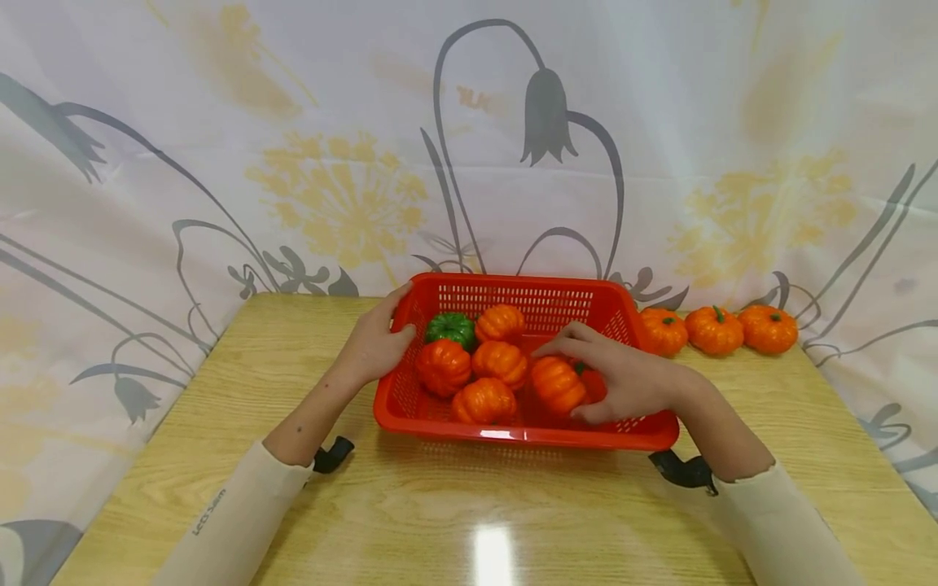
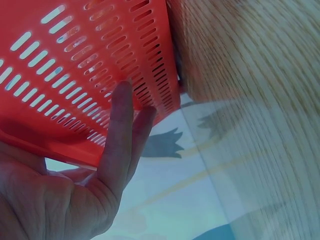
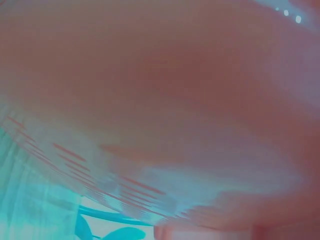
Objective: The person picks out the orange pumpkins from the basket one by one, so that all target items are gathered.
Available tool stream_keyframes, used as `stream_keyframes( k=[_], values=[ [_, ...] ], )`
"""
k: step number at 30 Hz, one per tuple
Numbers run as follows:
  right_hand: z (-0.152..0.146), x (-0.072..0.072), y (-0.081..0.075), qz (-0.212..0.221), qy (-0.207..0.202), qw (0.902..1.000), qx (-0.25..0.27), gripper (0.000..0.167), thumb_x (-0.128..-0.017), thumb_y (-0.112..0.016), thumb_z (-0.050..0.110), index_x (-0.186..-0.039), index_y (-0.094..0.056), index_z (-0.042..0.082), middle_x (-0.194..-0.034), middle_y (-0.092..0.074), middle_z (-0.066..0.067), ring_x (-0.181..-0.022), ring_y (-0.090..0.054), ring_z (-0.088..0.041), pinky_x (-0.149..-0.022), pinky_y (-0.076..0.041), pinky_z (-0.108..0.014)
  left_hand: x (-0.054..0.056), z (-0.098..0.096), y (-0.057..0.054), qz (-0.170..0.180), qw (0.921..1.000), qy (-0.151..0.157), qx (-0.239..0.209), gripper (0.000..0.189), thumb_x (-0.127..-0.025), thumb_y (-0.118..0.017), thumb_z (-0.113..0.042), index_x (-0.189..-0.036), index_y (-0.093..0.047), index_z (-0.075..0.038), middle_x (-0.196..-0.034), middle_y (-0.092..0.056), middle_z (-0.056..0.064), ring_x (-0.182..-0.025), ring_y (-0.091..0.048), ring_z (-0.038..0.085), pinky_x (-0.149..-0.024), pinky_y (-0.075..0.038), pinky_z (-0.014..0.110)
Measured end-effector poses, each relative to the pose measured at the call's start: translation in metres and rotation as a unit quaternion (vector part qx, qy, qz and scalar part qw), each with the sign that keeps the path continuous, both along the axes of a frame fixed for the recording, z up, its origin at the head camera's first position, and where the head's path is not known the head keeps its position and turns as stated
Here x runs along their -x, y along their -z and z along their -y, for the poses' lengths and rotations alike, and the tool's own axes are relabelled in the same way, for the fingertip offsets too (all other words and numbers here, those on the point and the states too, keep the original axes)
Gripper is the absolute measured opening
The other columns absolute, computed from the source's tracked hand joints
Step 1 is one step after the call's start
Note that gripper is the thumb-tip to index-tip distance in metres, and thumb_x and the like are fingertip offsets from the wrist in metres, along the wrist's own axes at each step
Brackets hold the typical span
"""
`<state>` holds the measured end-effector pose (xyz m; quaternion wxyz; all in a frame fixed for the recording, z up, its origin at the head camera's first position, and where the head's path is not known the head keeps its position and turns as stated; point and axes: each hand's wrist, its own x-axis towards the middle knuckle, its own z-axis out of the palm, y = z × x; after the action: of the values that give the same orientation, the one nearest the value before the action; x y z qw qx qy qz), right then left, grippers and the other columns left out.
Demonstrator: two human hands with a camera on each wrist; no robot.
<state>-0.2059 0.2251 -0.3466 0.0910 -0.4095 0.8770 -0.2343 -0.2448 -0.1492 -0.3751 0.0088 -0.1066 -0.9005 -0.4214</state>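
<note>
A red plastic basket [image 1: 506, 435] with slotted walls stands on the table. My left hand [image 1: 377, 338] grips its left rim, thumb over the edge; in the left wrist view, fingers [image 2: 117, 130] lie against the outer wall. Inside the basket's right half, my right hand [image 1: 623, 378] holds an orange mini pumpkin [image 1: 557, 386] between thumb and fingers. Left of it sit a green pumpkin [image 1: 450, 330] and several orange ones, among them a redder pumpkin [image 1: 444, 368] and a front pumpkin [image 1: 484, 400]. The right wrist view is blurred and does not show the held pumpkin clearly.
Three orange pumpkins stand in a row right of the basket: a near one [image 1: 663, 331], a middle one [image 1: 716, 330] and an outer one [image 1: 768, 329]. The wooden table [image 1: 410, 521] meets a flower-patterned curtain [image 1: 337, 106] at its back edge.
</note>
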Motion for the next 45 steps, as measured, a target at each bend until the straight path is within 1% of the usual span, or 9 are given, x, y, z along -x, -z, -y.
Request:
stream_keyframes(
  k=[7, 12, 14, 18, 21, 27, 35, 42, 45],
  values=[
    [-0.007, -0.002, -0.007, -0.026, 0.010, 0.9993, 0.024, 0.078, -0.079, -0.084, 0.012, -0.150, -0.054, 0.025, -0.131, -0.047, 0.007, -0.110, -0.049, -0.012, -0.086, -0.054, -0.035, -0.001, -0.001, -0.002, -0.001, 1.0000, -0.001, -0.001, 0.070, -0.104, -0.053, -0.014, -0.169, -0.029, -0.013, -0.164, -0.044, 0.019, -0.142, -0.053, 0.038, -0.112, -0.048, 0.054],
    [-0.009, -0.003, -0.009, -0.043, 0.011, 0.9987, 0.027, 0.078, -0.081, -0.083, 0.013, -0.152, -0.053, 0.025, -0.134, -0.048, 0.008, -0.115, -0.048, -0.010, -0.090, -0.054, -0.035, -0.001, -0.001, -0.002, 0.001, 1.0000, -0.001, 0.000, 0.070, -0.104, -0.053, -0.014, -0.169, -0.029, -0.013, -0.164, -0.044, 0.019, -0.142, -0.052, 0.038, -0.113, -0.048, 0.054],
    [-0.009, -0.004, -0.010, -0.050, 0.015, 0.9983, 0.026, 0.078, -0.082, -0.084, 0.013, -0.152, -0.052, 0.025, -0.136, -0.049, 0.008, -0.118, -0.048, -0.009, -0.093, -0.053, -0.036, -0.001, 0.000, -0.001, 0.001, 1.0000, -0.001, 0.001, 0.070, -0.104, -0.053, -0.014, -0.169, -0.029, -0.013, -0.164, -0.044, 0.019, -0.143, -0.051, 0.038, -0.114, -0.046, 0.054],
    [-0.008, -0.006, -0.012, -0.061, 0.024, 0.9975, 0.024, 0.077, -0.083, -0.085, 0.015, -0.152, -0.052, 0.025, -0.139, -0.050, 0.007, -0.121, -0.049, -0.010, -0.096, -0.054, -0.038, -0.002, 0.000, 0.000, 0.003, 1.0000, -0.002, 0.000, 0.070, -0.104, -0.053, -0.014, -0.169, -0.029, -0.012, -0.165, -0.042, 0.019, -0.146, -0.047, 0.038, -0.117, -0.043, 0.055],
    [-0.008, -0.007, -0.012, -0.070, 0.034, 0.9966, 0.027, 0.077, -0.083, -0.085, 0.016, -0.152, -0.053, 0.023, -0.140, -0.050, 0.006, -0.121, -0.050, -0.012, -0.096, -0.054, -0.040, -0.002, 0.000, 0.000, 0.007, 1.0000, -0.004, -0.001, 0.070, -0.104, -0.053, -0.014, -0.169, -0.029, -0.012, -0.166, -0.042, 0.019, -0.147, -0.046, 0.038, -0.118, -0.042, 0.055],
    [-0.005, -0.007, -0.010, -0.104, 0.054, 0.9923, 0.039, 0.075, -0.082, -0.082, 0.013, -0.151, -0.055, 0.017, -0.141, -0.051, 0.001, -0.121, -0.052, -0.017, -0.095, -0.055, -0.045, -0.001, 0.000, 0.000, 0.005, 1.0000, -0.004, -0.001, 0.070, -0.104, -0.053, -0.014, -0.169, -0.029, -0.013, -0.164, -0.044, 0.019, -0.144, -0.051, 0.038, -0.115, -0.045, 0.054],
    [-0.004, -0.010, -0.011, -0.097, 0.076, 0.9919, 0.032, 0.078, -0.081, -0.082, 0.012, -0.154, -0.054, 0.019, -0.143, -0.049, 0.000, -0.124, -0.051, -0.020, -0.098, -0.054, -0.047, -0.001, -0.001, 0.000, 0.000, 1.0000, -0.002, -0.003, 0.070, -0.103, -0.054, -0.013, -0.169, -0.030, -0.013, -0.161, -0.047, 0.019, -0.135, -0.058, 0.037, -0.109, -0.051, 0.053],
    [-0.009, -0.015, -0.012, -0.107, 0.087, 0.9898, 0.036, 0.078, -0.082, -0.081, 0.012, -0.154, -0.054, 0.020, -0.143, -0.049, 0.000, -0.119, -0.053, -0.017, -0.092, -0.054, -0.043, -0.002, -0.001, -0.002, -0.003, 1.0000, 0.001, -0.005, 0.070, -0.103, -0.053, -0.014, -0.169, -0.029, -0.011, -0.163, -0.045, 0.019, -0.140, -0.054, 0.037, -0.114, -0.047, 0.053],
    [-0.014, -0.020, -0.010, -0.107, 0.087, 0.9899, 0.033, 0.079, -0.083, -0.080, 0.010, -0.156, -0.052, 0.020, -0.143, -0.049, 0.002, -0.119, -0.053, -0.016, -0.093, -0.054, -0.042, -0.002, 0.000, -0.002, -0.002, 1.0000, 0.000, -0.003, 0.070, -0.103, -0.053, -0.014, -0.169, -0.029, -0.011, -0.163, -0.045, 0.019, -0.141, -0.054, 0.037, -0.114, -0.047, 0.053]
  ],
)
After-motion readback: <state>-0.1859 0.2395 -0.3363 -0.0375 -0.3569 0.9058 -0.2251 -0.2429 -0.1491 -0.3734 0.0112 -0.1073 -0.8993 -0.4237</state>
